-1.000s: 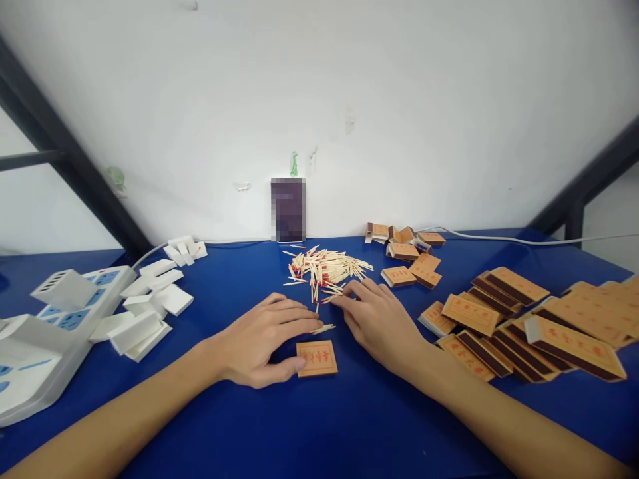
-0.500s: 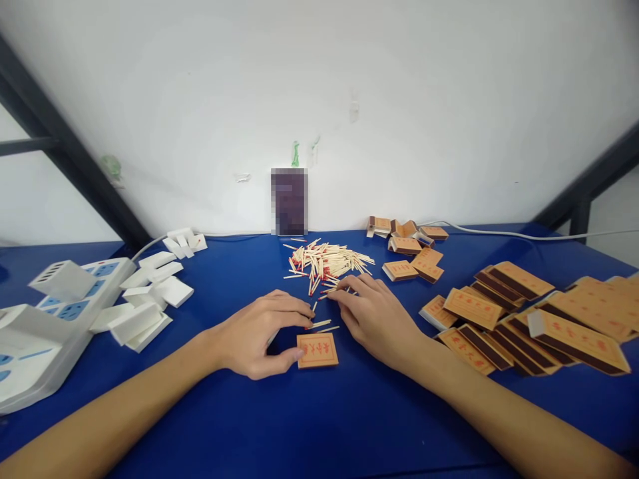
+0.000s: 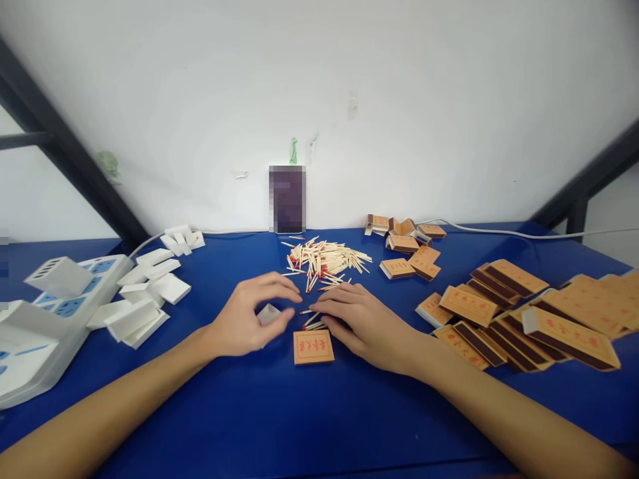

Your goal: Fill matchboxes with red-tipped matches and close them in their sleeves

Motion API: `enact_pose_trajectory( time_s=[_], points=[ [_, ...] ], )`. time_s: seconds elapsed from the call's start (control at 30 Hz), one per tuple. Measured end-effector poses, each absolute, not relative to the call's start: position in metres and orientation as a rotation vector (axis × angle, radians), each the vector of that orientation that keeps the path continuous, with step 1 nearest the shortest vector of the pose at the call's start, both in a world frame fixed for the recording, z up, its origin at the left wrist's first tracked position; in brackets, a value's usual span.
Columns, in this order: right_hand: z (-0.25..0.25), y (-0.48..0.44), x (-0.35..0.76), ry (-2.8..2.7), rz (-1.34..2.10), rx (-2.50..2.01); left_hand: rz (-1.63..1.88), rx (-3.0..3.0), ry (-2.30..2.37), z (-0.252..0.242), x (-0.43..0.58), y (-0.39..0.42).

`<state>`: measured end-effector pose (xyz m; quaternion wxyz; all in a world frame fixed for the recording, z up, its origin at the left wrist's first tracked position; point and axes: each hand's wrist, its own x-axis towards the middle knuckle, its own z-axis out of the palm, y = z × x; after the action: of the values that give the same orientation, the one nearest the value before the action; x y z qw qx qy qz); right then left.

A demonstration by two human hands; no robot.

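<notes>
My left hand (image 3: 249,316) arches over the table, thumb and fingers apart. Part of a small white matchbox tray (image 3: 269,313) shows inside its curve; whether the palm touches it is hidden. My right hand (image 3: 362,326) is lowered with its fingers bent together over a few matches (image 3: 313,323), which stick out to the left of its fingertips. Just in front of these matches an orange matchbox sleeve (image 3: 313,348) with red lettering lies flat, close to the right thumb. Behind both hands spreads a loose pile of red-tipped matches (image 3: 327,258).
Several orange matchboxes (image 3: 469,303) lie stacked at the right, with others (image 3: 409,249) at the back right. White trays (image 3: 150,286) are heaped at the left beside a power strip (image 3: 74,313). A dark pixelated object (image 3: 288,199) stands against the wall.
My left hand has drawn back left from the matches and sleeve, its fingers lifting and uncovering more of the white tray. My right hand has come nearer and left, over the few matches.
</notes>
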<state>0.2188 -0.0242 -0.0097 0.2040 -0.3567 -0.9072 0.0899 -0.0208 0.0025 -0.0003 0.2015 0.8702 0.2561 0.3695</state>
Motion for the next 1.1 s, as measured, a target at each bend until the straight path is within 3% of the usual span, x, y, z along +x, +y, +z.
enact_pose_trajectory(
  time_s=[0.1,0.27,0.57,0.97,1.1],
  points=[
    [-0.010,-0.024,0.220,-2.541,0.300,-0.924,1.192,2.141,0.866,0.000,-0.019,0.008],
    [-0.016,-0.023,0.220,-2.510,0.300,-0.888,1.141,2.036,0.802,-0.001,-0.019,0.007],
    [-0.020,-0.022,0.218,-2.455,0.229,-0.945,0.856,2.562,0.766,0.001,-0.018,-0.008],
    [-0.020,-0.025,0.218,-2.410,0.285,-1.065,0.883,2.790,0.758,0.006,-0.021,-0.009],
    [-0.020,-0.026,0.216,-2.411,0.290,-1.058,0.697,2.954,0.701,0.008,-0.031,-0.003]
  ],
)
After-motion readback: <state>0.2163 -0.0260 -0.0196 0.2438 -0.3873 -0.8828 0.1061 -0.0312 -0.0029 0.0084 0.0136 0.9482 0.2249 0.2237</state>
